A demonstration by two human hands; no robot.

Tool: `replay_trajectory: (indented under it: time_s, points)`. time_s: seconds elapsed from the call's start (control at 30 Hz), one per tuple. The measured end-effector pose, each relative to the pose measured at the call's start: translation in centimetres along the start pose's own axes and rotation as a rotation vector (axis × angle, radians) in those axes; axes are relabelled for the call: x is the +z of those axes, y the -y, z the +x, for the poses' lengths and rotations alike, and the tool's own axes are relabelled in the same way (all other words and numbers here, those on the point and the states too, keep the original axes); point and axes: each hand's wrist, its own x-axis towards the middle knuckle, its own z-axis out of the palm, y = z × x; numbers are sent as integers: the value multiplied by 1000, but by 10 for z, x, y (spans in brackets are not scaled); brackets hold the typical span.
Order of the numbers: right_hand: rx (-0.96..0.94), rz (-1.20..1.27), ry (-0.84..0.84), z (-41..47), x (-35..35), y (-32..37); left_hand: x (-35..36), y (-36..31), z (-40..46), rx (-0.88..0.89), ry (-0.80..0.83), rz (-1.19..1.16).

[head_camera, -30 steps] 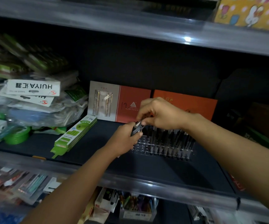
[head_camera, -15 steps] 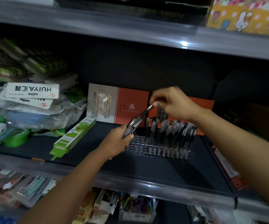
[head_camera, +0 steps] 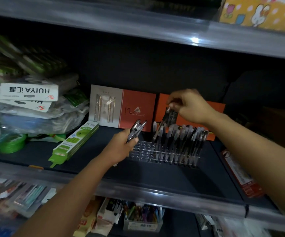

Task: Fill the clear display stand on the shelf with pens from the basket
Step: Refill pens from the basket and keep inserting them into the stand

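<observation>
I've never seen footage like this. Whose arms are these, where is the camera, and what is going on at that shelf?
There is no machine here. A person wears a wide-angle camera on the head, so you look forward and down along both arms, as that person does.

The dark shelf holds a clear stand with rows of holes. Its right part is packed with upright pens; the holes on the left are still bare.

The left hand grips a small bundle of pens. The right hand pinches one pen by its top, tilted, above the stand.

Behind the stand lean orange boxes. To the left lie a green pack, green tape rolls and a heap of bagged goods. No basket shows in this picture.
</observation>
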Motion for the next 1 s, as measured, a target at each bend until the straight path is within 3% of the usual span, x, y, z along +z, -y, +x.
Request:
replay_trajectory:
  time_s: [1.0]
  points:
    - [-77,41,89,12,37,-3,9,8,11,29,18,6]
